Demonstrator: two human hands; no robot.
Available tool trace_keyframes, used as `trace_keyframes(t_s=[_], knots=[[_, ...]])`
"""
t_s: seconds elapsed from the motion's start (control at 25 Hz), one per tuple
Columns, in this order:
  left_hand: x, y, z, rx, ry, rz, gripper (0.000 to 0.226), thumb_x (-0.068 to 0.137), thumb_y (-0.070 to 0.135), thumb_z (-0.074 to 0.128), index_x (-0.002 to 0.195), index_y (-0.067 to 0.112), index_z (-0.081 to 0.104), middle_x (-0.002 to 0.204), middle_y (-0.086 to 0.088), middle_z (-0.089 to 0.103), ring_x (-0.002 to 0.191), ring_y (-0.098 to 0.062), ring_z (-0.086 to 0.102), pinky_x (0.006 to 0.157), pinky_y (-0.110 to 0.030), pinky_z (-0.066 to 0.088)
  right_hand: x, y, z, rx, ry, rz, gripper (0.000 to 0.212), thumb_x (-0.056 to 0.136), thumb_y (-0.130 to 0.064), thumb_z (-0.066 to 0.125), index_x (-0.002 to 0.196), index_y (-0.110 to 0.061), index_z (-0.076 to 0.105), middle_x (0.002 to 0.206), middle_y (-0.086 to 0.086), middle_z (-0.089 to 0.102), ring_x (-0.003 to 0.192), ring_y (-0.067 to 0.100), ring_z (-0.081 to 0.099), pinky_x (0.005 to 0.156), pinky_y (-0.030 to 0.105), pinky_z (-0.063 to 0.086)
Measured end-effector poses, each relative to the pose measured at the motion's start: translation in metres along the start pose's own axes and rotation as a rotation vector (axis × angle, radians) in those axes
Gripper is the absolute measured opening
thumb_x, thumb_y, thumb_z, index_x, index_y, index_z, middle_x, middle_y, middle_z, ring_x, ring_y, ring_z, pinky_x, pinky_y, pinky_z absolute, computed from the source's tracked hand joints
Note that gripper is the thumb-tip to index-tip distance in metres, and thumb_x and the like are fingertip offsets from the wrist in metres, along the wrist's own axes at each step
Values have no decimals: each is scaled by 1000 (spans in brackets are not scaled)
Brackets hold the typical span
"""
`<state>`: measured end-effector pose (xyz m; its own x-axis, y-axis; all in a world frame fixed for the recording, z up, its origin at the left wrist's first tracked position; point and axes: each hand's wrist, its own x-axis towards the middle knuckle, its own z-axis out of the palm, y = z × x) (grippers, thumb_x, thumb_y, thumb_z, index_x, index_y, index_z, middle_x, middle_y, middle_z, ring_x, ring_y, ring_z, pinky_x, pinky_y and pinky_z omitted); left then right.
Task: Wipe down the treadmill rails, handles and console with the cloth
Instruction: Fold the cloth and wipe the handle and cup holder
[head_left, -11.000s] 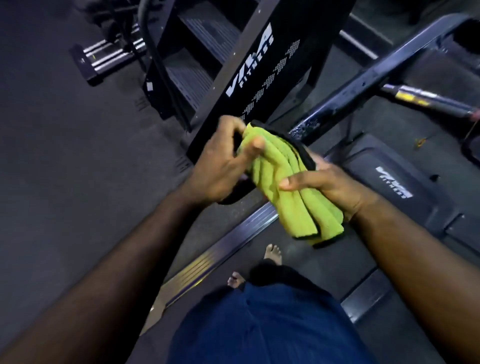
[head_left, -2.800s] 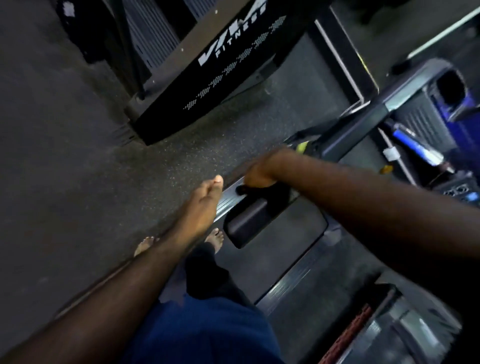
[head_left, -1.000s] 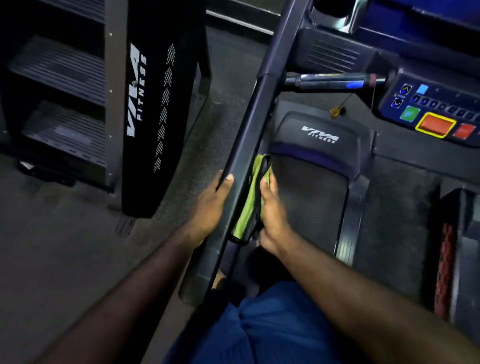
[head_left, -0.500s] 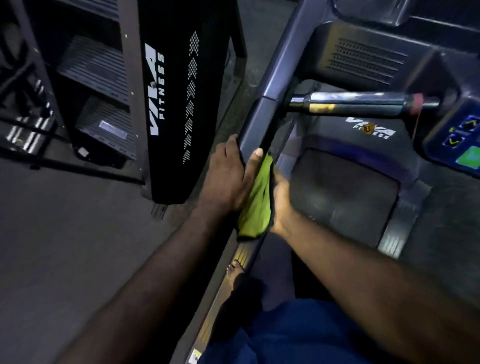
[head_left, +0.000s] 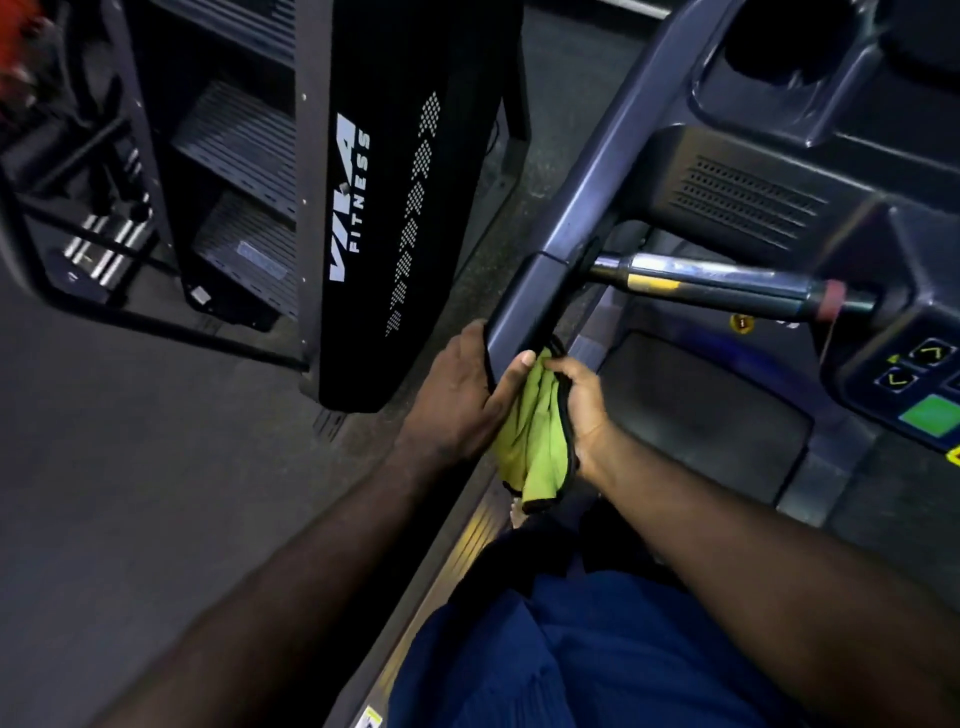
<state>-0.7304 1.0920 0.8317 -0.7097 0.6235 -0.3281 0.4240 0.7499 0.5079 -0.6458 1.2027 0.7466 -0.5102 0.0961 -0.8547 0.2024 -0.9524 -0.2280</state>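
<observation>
A green cloth (head_left: 532, 441) with a dark hem hangs bunched under the left treadmill rail (head_left: 530, 306). My left hand (head_left: 462, 400) is wrapped around the near end of that rail, thumb on its top and touching the cloth. My right hand (head_left: 582, 410) grips the cloth from the right side, fingers curled over its upper edge. A chrome handle bar (head_left: 706, 283) runs from the rail to the console (head_left: 914, 374), whose arrow buttons and green button show at the right edge. The lower part of the rail behind the cloth is hidden.
A black stair machine (head_left: 374, 208) marked VIVA FITNESS stands close on the left across a strip of floor. The treadmill belt (head_left: 696, 415) and the side foot rail (head_left: 467, 535) lie below my hands. My blue shorts (head_left: 571, 654) fill the lower middle.
Over the last second both hands have slid the cloth up the left rail toward the chrome handle bar. The cloth now hangs more loosely, bunched between the two hands.
</observation>
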Motion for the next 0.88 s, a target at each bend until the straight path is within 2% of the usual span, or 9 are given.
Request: trace_keyframes(t_s=[0.08,0.16,0.28,0.4,0.48,0.56,0.68,0.8,0.88], knots=[[1,-3,1,-12,-7,0,76,102,71,38,152,14,35,140,-10,54,129,-26,52,109,-43,44,-9,-6,4,-101,41,-23,28,90,-30,61,95,-5,72,84,16,73,73,33,70,74,39,57],[-1,-2,0,-30,-13,6,81,100,75,35,153,13,34,142,-11,52,132,-28,51,111,-43,43,-20,1,5,-181,113,-102,46,78,-29,70,114,-2,68,94,23,71,78,36,70,70,42,60],[-3,-4,0,-90,-26,28,90,98,78,32,162,15,23,160,-11,42,146,-28,41,120,-46,36,-53,12,13,-134,182,-349,25,87,-11,66,111,-7,63,84,20,65,68,31,65,59,39,58],[-3,-6,-3,-176,-70,36,93,98,77,34,167,20,12,171,-9,27,155,-27,31,125,-44,29,-89,8,21,-233,198,-649,36,78,-16,72,114,-17,70,93,14,73,82,38,68,80,52,59],[0,-7,-9,-205,-118,32,95,98,74,44,168,21,7,172,-9,24,156,-28,29,124,-43,28,-105,-12,32,-463,210,-906,53,70,-26,76,122,-27,68,105,0,78,98,28,73,94,49,59],[9,1,-17,-174,-164,71,103,95,68,59,168,18,6,173,-8,21,157,-26,26,123,-39,26,-116,-48,48,-705,273,-1084,61,70,-31,78,127,-39,59,113,-15,73,106,12,69,97,35,54],[41,28,-31,-137,-116,147,102,89,53,76,163,9,21,166,-11,34,151,-26,36,116,-28,31,-125,-108,80,-1088,333,-1275,61,79,-36,81,134,-42,56,123,-16,67,110,11,63,95,28,47],[75,45,-33,-212,-96,110,87,83,47,84,149,12,41,147,-12,56,137,-30,53,102,-29,42,-104,-148,109,-1528,365,-1431,65,86,-46,75,146,-41,53,144,-8,59,127,18,59,108,39,49],[78,47,-24,-241,-49,113,74,79,44,86,137,17,49,131,-9,66,124,-29,63,93,-29,49,-84,-157,109,-1888,446,-1296,66,95,-68,54,156,-48,40,165,-8,39,143,25,48,114,49,45]])
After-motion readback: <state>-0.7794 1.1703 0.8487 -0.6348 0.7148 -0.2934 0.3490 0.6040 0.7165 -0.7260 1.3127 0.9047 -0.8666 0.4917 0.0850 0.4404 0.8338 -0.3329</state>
